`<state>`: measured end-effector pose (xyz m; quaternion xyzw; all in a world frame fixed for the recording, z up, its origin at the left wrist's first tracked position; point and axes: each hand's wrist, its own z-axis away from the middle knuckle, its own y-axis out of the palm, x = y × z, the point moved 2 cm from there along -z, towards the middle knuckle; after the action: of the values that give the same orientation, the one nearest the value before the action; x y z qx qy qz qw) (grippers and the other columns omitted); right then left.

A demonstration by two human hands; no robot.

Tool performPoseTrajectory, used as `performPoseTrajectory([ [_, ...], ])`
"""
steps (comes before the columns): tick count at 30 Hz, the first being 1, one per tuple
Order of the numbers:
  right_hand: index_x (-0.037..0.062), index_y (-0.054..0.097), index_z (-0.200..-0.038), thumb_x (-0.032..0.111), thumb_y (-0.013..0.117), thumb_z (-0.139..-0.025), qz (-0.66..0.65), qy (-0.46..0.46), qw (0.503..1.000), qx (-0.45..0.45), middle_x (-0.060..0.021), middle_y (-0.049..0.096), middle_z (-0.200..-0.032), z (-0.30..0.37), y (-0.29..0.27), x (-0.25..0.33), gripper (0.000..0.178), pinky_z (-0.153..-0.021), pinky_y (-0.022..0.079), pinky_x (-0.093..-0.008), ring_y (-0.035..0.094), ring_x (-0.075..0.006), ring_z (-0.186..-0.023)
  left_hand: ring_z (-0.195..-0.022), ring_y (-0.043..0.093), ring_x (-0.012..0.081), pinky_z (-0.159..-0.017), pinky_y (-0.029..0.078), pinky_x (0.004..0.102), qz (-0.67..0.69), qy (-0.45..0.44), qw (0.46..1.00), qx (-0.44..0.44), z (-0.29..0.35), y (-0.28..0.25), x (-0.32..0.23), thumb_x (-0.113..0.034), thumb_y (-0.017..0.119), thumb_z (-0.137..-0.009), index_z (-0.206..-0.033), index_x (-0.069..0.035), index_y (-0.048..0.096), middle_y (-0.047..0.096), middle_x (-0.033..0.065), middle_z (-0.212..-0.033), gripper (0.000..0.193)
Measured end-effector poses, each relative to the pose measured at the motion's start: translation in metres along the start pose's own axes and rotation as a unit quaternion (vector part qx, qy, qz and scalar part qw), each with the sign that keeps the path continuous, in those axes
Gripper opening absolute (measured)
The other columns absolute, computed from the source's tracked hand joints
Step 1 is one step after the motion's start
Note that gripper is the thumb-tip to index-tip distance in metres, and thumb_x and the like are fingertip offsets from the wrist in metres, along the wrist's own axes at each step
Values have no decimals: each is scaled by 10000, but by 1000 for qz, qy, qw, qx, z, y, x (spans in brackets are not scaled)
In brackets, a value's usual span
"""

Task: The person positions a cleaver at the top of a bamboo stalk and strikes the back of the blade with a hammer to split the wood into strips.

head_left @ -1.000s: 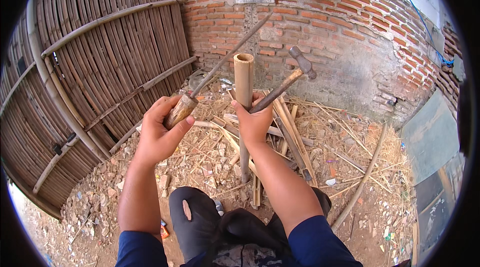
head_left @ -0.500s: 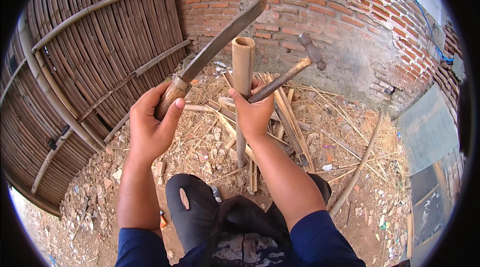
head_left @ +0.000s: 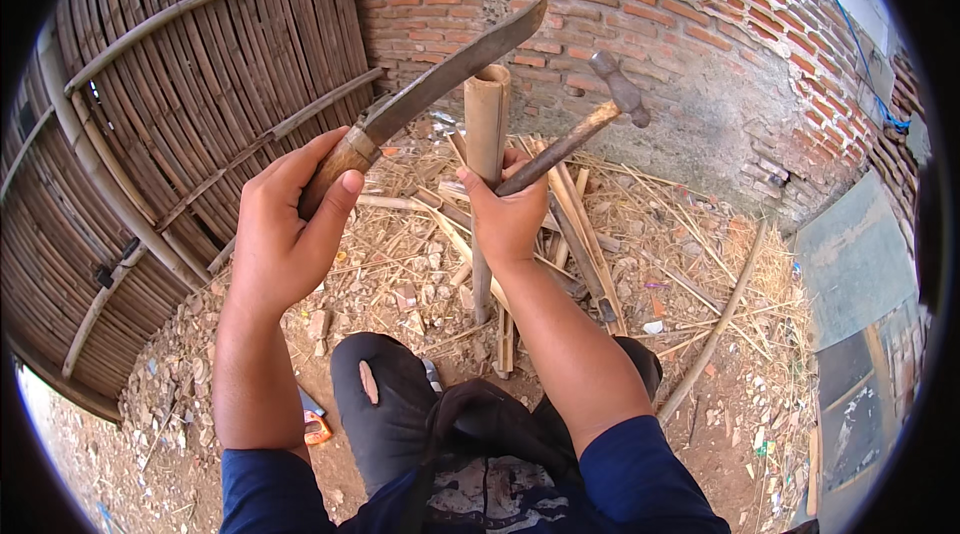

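Rough brick wall (head_left: 690, 44) behind hollow bamboo (head_left: 485, 124)

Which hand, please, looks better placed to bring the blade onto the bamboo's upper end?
Probably the left hand: it grips the machete, which appears near the top of the bamboo tube, while the right hand holds tube and hammer.

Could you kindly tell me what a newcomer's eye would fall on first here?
Probably the broad machete in the left hand, its blade slanting up toward the centre. Next comes the right hand, gripping an upright bamboo tube together with a hammer that angles out to the right. Behind them, the weathered brick wall fills the upper background.
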<state>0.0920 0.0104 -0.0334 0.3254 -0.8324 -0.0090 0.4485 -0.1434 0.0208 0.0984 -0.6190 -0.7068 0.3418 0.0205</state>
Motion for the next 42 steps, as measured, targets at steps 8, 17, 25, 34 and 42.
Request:
performPoseTrajectory([
  [8, -6, 572, -1109, 95, 889, -797, 38, 37, 998, 23, -95, 687, -913, 3, 1, 13, 457, -737, 555, -326, 695, -167, -832, -746, 698, 263, -718, 532, 357, -47, -13, 998, 26, -4, -14, -15, -182, 712, -952, -1286, 45, 665, 717, 209, -915, 407],
  [17, 11, 531, -1125, 372, 709, -1004, 85, 42, 991, 92, -56, 654, -842, -16, -58, 27, 420, -569, 519, -280, 642, -115, -668, -900, 734, 312, -820, 545, 380, -141, 32, 988, 47, -17, -23, -15, -192, 687, -975, -1351, 37, 629, 730, 227, -996, 444],
  [25, -15, 675, -1031, 504, 587, -1045, 371, 35, 909, 187, -61, 597, -717, -81, -147, 154, 526, -656, 461, -367, 570, -198, -678, -911, 742, 296, -835, 549, 377, -146, -26, 987, 57, -21, -32, -18, -249, 674, -990, -1339, 43, 639, 738, 228, -1006, 456],
  [34, 2, 698, -1067, 457, 530, -1079, 464, -226, 840, 168, -102, 577, -657, -109, -117, 245, 485, -591, 431, -378, 552, -231, -598, -880, 753, 297, -815, 558, 372, -175, -17, 982, 63, -25, -31, -33, -258, 703, -967, -1298, 63, 659, 742, 234, -981, 463],
  [42, 28, 690, -1089, 517, 508, -1073, 523, -194, 808, 188, -88, 611, -689, -144, -112, 234, 522, -616, 455, -383, 590, -222, -628, -800, 731, 321, -744, 542, 389, -191, 2, 981, 40, -17, -29, -32, -250, 717, -951, -1270, 53, 671, 708, 232, -887, 442],
])
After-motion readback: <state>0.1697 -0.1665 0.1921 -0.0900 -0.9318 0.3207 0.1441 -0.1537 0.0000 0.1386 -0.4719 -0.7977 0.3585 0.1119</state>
